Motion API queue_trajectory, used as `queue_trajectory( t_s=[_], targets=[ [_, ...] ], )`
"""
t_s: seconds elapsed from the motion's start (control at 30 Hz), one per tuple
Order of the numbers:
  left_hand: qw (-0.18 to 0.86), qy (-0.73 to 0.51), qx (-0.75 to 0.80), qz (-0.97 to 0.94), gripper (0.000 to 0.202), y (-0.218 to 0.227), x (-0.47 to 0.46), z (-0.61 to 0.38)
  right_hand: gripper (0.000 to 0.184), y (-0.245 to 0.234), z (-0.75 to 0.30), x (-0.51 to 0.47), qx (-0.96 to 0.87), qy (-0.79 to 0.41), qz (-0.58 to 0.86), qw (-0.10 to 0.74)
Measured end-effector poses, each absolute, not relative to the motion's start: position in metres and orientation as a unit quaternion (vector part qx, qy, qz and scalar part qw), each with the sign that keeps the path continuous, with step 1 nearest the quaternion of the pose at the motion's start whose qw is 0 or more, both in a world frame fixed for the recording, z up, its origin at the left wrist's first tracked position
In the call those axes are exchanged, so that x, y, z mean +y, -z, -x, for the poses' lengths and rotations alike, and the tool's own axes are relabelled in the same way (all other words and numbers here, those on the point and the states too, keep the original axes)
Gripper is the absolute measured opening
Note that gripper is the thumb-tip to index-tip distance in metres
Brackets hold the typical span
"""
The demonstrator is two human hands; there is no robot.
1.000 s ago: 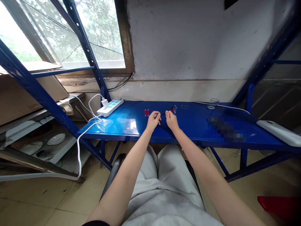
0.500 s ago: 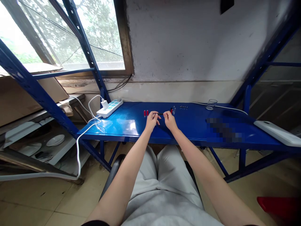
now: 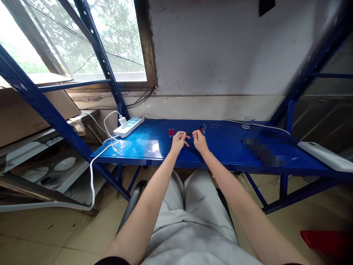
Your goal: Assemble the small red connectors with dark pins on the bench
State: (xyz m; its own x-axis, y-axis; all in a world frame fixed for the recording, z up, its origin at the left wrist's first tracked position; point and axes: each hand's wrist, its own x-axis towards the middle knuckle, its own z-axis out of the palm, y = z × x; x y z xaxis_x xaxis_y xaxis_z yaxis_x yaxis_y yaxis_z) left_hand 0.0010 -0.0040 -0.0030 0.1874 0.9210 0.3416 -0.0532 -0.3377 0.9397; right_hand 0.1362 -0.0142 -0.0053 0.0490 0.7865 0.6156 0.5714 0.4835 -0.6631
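Observation:
Over the front middle of the blue table [image 3: 226, 147], my left hand [image 3: 178, 142] pinches one end of a thin dark stick [image 3: 189, 133]. At its other end, the closed fingers of my right hand [image 3: 199, 141] grip it, so the stick lies level between both hands. Its exact kind is too small to make out. Two small red tubes [image 3: 171, 132] with pale lower ends stand side by side beyond my left hand. Close behind my right hand are a small red-and-black piece [image 3: 201, 129], partly hidden, and some clear pieces [image 3: 204, 129].
Several tiny metallic parts [image 3: 215, 126] lie in a row farther right. A clear glass cup [image 3: 247, 122] is near the back edge. On the left sits a white power strip [image 3: 128, 127] with a cable; a white flat object [image 3: 328, 156] rests at the right end.
Both hands keep hold of the dark stick and have barely moved. My left fingers have shifted very slightly. Everything on the table stays in place.

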Motion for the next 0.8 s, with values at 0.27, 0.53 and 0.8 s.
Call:
queue_trajectory(
  t_s=[0.27,0.53,0.8],
  targets=[
    [0.46,-0.54,0.339,-0.618,0.027,0.0028,-0.0038,-0.002,0.032,0.005,-0.1366,-0.0141,-0.671,-0.101,0.507,0.532],
    [0.454,-0.533,0.365,-0.614,0.018,0.0029,-0.0029,-0.0026,0.032,0.005,-0.1355,-0.0135,-0.683,-0.096,0.501,0.523],
    [0.462,-0.526,0.374,-0.608,0.021,0.0018,-0.0043,-0.0033,0.033,0.0049,-0.1337,-0.0149,-0.69,-0.089,0.496,0.519]
  ],
)
